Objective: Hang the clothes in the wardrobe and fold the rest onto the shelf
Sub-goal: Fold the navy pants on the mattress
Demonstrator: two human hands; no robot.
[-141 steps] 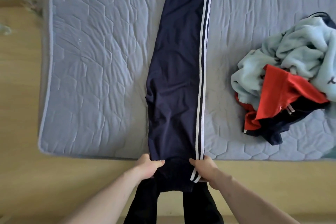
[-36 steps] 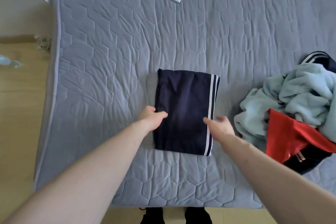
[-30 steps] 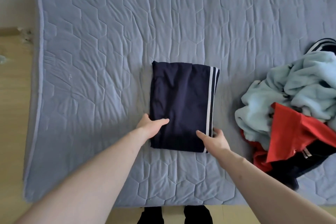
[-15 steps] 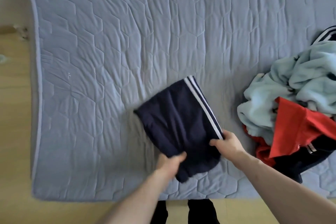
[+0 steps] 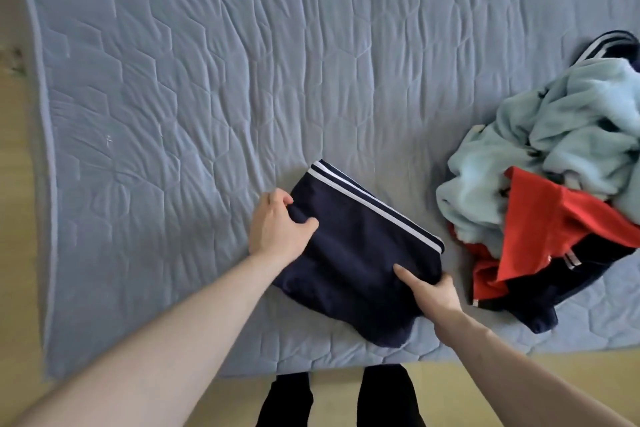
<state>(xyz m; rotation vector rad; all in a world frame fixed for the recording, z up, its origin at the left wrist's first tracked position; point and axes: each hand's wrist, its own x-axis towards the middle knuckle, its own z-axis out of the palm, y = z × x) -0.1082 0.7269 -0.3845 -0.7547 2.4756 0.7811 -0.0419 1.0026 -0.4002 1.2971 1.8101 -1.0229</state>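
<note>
Navy folded track trousers with two white side stripes lying skewed on grey-blue quilted mattress, close to its near edge; held at both ends. Left hand gripping far-left corner, thumb on top, fingers curled under the fabric and mostly hidden; right hand pinching near-right edge, thumb flat on top, remaining fingers tucked beneath, out of sight. Underside of trousers and number of folds not discernible. Heap of loose clothes at right, well apart from trousers, cut off by frame edge: pale-blue fleece garment uppermost, red garment below it, dark navy piece with white trim at bottom; individual garment types hard to make out; striped dark edge poking out behind fleece. No legible writing or labels anywhere. Hexagon stitching on mattress, creased; piped border at left. Light wooden floor left and below; dark trouser legs at bottom edge, feet cut off.
</note>
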